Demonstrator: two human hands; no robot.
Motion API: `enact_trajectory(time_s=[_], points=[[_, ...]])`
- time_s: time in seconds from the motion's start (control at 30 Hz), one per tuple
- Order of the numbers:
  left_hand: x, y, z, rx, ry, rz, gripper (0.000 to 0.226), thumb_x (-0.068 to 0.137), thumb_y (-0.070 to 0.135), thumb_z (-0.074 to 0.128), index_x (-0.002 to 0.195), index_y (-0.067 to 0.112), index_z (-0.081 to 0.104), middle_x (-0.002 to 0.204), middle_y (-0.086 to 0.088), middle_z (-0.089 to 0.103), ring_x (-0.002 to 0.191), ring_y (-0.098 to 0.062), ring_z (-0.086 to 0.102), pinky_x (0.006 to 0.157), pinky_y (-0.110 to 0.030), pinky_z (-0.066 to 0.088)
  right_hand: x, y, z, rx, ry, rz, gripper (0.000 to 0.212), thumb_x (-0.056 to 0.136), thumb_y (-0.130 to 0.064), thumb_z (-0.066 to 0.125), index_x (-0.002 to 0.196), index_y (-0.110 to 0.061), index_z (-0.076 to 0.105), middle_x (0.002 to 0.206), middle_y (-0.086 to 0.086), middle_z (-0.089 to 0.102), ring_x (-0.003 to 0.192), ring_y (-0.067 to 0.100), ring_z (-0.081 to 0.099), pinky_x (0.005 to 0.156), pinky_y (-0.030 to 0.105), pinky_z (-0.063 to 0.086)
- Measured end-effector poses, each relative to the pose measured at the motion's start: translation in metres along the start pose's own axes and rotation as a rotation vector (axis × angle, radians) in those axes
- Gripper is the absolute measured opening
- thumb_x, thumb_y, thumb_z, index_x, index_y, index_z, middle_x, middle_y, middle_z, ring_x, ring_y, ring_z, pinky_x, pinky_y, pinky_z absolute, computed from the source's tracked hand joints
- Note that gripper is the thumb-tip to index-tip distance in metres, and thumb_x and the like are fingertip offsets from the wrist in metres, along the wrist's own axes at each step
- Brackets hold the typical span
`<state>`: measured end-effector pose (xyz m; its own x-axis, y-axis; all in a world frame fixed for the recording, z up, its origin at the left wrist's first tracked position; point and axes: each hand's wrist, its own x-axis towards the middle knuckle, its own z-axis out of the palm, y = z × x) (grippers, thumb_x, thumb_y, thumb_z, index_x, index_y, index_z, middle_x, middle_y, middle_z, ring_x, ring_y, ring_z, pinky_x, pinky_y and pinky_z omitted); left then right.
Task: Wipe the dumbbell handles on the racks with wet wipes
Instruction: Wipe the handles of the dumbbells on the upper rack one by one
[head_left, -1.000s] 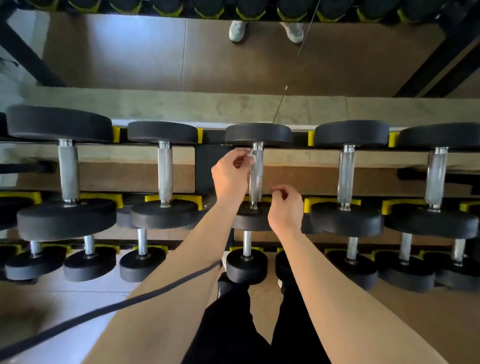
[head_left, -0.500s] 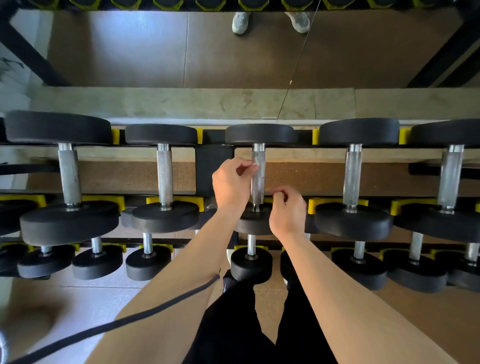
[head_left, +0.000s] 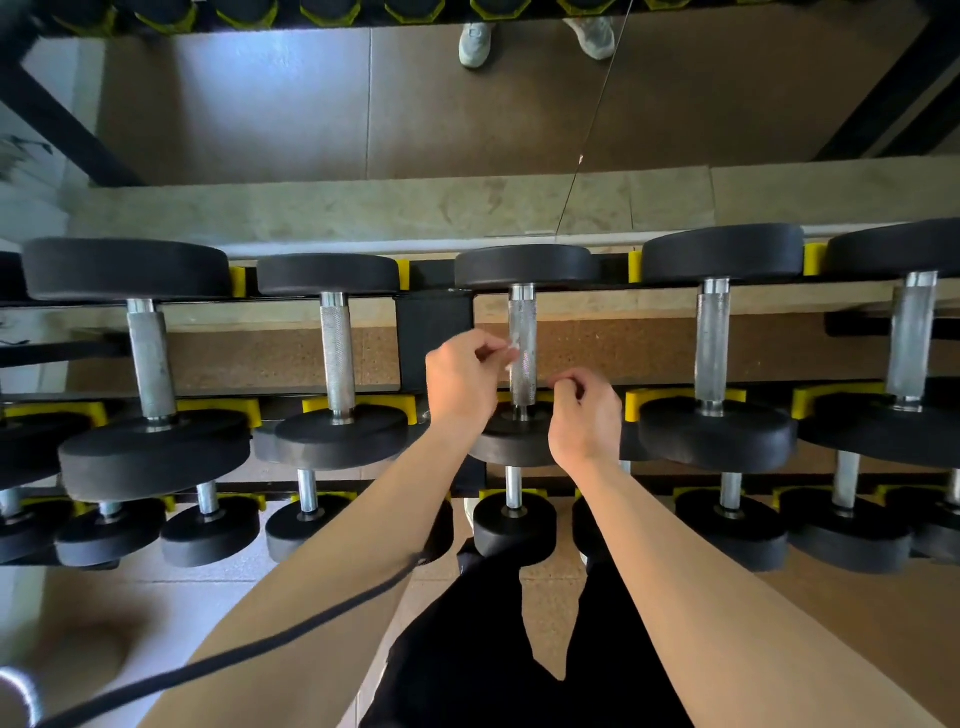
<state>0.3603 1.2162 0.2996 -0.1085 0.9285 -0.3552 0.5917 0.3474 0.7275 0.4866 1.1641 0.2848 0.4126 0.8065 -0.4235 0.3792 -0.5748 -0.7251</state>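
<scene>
The middle dumbbell's knurled steel handle (head_left: 522, 322) runs between two black heads on the top rack row. My left hand (head_left: 462, 387) sits just left of the handle and pinches a small white wet wipe (head_left: 514, 347) against its middle. My right hand (head_left: 587, 415) hovers at the handle's near end, right of it, over the near black head (head_left: 511, 441). Its fingers are curled with thumb and fingertips together, and I see nothing in them.
More dumbbells lie left (head_left: 337, 358) and right (head_left: 712, 353) on the same yellow-cradled rack row (head_left: 641, 402). A lower row of smaller dumbbells (head_left: 514, 525) stands nearer me. Beyond is a mirror showing shoes (head_left: 475, 44). A black strap (head_left: 291, 634) crosses my left forearm.
My left hand has slid the wipe along the handle toward me, from near the far head to the middle. My right hand has stayed at the near end.
</scene>
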Motion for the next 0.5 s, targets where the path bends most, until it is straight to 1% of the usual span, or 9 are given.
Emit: enact_trajectory(time_s=[0.07, 0.13, 0.2, 0.3, 0.37, 0.5], points=[[-0.004, -0.004, -0.003, 0.047, -0.05, 0.017, 0.008, 0.091, 0.022, 0.075, 0.097, 0.018, 0.077, 0.082, 0.015, 0.066, 0.078, 0.004, 0.061, 0.066, -0.006, 0.041, -0.001, -0.001, 0.0, 0.007, 0.007, 0.005, 0.021, 0.1, -0.02, 0.046, 0.091, -0.026, 0.064, 0.097, -0.005, 0.064, 0.09, 0.009, 0.06, 0.079, 0.026, 0.048], [0.001, 0.005, -0.004, 0.013, -0.013, 0.037, 0.006, 0.092, 0.022, 0.074, 0.097, 0.019, 0.077, 0.081, 0.017, 0.065, 0.078, 0.004, 0.061, 0.068, -0.007, 0.039, -0.001, 0.0, 0.0, 0.009, 0.007, 0.016, 0.021, 0.1, -0.02, 0.046, 0.091, -0.026, 0.064, 0.097, -0.004, 0.064, 0.09, 0.009, 0.06, 0.08, 0.027, 0.05], [0.012, 0.02, -0.002, -0.06, 0.076, 0.03, 0.008, 0.092, 0.022, 0.074, 0.099, 0.019, 0.077, 0.081, 0.02, 0.063, 0.079, 0.006, 0.06, 0.069, -0.005, 0.039, 0.0, 0.0, 0.0, 0.008, -0.002, 0.015, 0.022, 0.101, -0.02, 0.045, 0.091, -0.024, 0.065, 0.097, -0.004, 0.064, 0.089, 0.008, 0.06, 0.077, 0.024, 0.048], [0.022, 0.031, 0.007, -0.102, 0.148, 0.016, 0.011, 0.09, 0.023, 0.076, 0.1, 0.018, 0.077, 0.09, 0.011, 0.068, 0.08, 0.002, 0.061, 0.07, -0.006, 0.039, 0.001, 0.001, 0.0, 0.004, -0.002, 0.013, 0.023, 0.101, -0.02, 0.046, 0.091, -0.021, 0.066, 0.096, -0.003, 0.065, 0.085, 0.003, 0.058, 0.069, 0.015, 0.041], [0.014, 0.025, 0.009, -0.033, 0.118, 0.065, 0.009, 0.09, 0.022, 0.077, 0.097, 0.018, 0.077, 0.093, 0.008, 0.066, 0.081, 0.0, 0.06, 0.069, -0.004, 0.038, 0.0, 0.0, 0.0, -0.003, 0.0, 0.013, 0.022, 0.101, -0.02, 0.046, 0.091, -0.02, 0.065, 0.096, -0.002, 0.064, 0.084, 0.003, 0.057, 0.067, 0.014, 0.039], [-0.006, 0.002, 0.007, 0.117, 0.035, 0.178, 0.006, 0.088, 0.02, 0.078, 0.093, 0.016, 0.078, 0.088, 0.012, 0.06, 0.076, 0.003, 0.056, 0.069, -0.002, 0.039, -0.003, -0.003, -0.002, 0.016, 0.005, 0.009, 0.021, 0.101, -0.02, 0.046, 0.087, -0.023, 0.062, 0.091, -0.001, 0.063, 0.081, 0.007, 0.058, 0.067, 0.019, 0.042]])
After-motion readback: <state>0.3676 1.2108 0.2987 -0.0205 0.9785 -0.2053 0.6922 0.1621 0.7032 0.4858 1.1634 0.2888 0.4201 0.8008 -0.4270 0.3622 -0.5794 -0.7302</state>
